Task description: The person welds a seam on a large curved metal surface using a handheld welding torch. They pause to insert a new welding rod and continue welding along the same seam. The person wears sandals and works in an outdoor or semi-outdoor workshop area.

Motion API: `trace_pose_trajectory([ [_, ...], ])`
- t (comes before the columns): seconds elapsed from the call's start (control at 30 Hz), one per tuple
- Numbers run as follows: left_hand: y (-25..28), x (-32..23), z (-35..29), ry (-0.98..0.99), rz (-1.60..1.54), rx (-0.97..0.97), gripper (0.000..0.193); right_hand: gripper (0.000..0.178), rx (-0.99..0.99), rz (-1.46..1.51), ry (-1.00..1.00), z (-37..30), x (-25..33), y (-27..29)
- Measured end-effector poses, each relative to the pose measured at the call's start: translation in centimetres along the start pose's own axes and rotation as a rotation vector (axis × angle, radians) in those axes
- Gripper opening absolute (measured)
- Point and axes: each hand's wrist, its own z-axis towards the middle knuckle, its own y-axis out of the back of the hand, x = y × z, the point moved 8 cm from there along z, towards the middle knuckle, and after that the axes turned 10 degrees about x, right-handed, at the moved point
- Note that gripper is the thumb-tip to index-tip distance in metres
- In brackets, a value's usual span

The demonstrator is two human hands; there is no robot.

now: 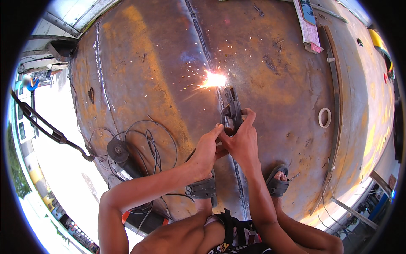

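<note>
My right hand (244,142) is wrapped round the handle of a black electrode holder (233,103), its jaws pointing away from me. My left hand (206,147) is closed at the near left side of the holder, against my right hand; some of its fingers are hidden. Just beyond the jaws a bright welding arc (215,80) throws sparks, and its glare hides the electrode tip. The arc sits on a long weld seam (197,26) that runs across a rusty steel plate (262,122) and back between my feet.
An angle grinder (120,153) lies at the left among looped black cables (157,146). At the right are a tape roll (325,117), a long metal strip (337,91) and a pinkish board (308,29). My sandalled feet (278,181) stand on the plate. A person (32,83) is far left.
</note>
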Motion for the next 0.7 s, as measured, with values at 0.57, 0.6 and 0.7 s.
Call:
trace_pose_trajectory([
  [0.57, -1.0, 0.3, -0.6, -0.013, 0.050, 0.023, 0.036, 0.077, -0.021, -0.017, 0.057, -0.2, 0.0, 0.1],
  [0.6, -0.9, 0.5, -0.8, -0.013, 0.043, 0.025, 0.037, 0.076, -0.009, -0.006, 0.026, -0.4, -0.2, 0.0],
  [0.7, -1.0, 0.6, -1.2, -0.023, 0.030, 0.025, 0.041, 0.076, 0.008, 0.005, -0.012, -0.7, -0.2, -0.2],
])
